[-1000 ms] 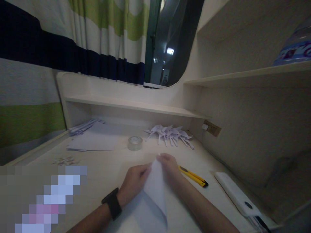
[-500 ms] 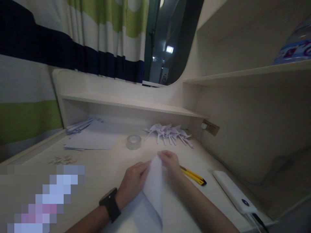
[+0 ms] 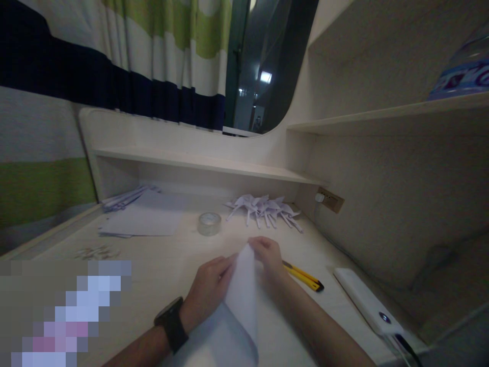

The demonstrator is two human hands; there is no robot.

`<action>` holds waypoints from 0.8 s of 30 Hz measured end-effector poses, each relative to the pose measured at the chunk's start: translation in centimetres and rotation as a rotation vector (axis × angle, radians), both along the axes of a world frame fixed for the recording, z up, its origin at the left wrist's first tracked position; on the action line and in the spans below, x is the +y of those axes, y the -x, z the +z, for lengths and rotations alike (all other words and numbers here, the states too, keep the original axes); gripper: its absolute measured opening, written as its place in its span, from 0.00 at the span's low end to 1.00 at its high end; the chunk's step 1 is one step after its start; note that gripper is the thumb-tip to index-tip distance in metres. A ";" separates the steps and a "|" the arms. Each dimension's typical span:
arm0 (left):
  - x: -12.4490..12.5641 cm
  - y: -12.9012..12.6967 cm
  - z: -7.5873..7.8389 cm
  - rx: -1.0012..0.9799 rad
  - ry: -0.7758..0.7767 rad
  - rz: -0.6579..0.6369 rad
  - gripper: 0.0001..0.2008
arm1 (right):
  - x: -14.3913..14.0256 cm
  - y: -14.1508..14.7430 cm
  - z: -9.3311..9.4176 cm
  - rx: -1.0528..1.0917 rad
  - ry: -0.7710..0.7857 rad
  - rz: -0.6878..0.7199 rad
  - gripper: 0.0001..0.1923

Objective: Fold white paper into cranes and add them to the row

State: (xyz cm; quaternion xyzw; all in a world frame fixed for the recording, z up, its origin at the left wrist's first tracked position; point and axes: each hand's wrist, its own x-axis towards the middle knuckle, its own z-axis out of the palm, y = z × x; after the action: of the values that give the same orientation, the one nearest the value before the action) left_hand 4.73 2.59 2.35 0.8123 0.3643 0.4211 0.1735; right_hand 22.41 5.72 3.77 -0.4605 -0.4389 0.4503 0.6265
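paper: white sheet (image 3: pixel 239 306) on the desk (image 3: pixel 160 265) just in front of the person, near half folded over, tip raised
left hand (image 3: pixel 208 290): fingers pinched on the fold edge, watch (image 3: pixel 171 323) on wrist
right hand (image 3: pixel 267 255): fingertips pinched on the tip
risk: uneven press could skew the crease; knife (image 3: pixel 303 277) lies just beside the right hand
behind: tape roll (image 3: pixel 209 223), folded paper pile (image 3: pixel 265 209)

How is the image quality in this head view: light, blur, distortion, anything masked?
Head view: dim and bluish, brightest on the sheet of paper between the left hand and right hand; shelf edges bow from wide-angle distortion; a pixelated block masks the lower left; the folded paper pile looks soft.
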 end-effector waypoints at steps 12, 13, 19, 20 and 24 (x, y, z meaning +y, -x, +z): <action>-0.2 0.0 0.4 -0.012 0.024 -0.029 0.16 | 0.0 -0.1 0.0 0.040 0.013 0.032 0.14; -0.3 0.0 0.4 -0.012 0.026 -0.034 0.16 | 0.0 -0.1 0.0 0.048 0.020 0.032 0.14; -0.5 -0.1 0.5 0.009 0.039 -0.029 0.16 | 0.2 -0.1 -0.2 0.071 0.041 0.029 0.12; -0.4 -0.1 0.5 0.010 0.040 -0.030 0.16 | 0.2 -0.1 -0.2 0.075 0.047 0.029 0.12; -0.3 -0.1 0.4 0.013 0.048 -0.040 0.16 | 0.3 0.0 -0.4 0.087 0.070 0.023 0.12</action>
State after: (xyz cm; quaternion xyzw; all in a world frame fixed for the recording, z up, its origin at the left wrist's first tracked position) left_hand 4.79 2.28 2.77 0.8179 0.3590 0.4034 0.1987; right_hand 22.44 6.03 3.37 -0.4572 -0.4005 0.4920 0.6233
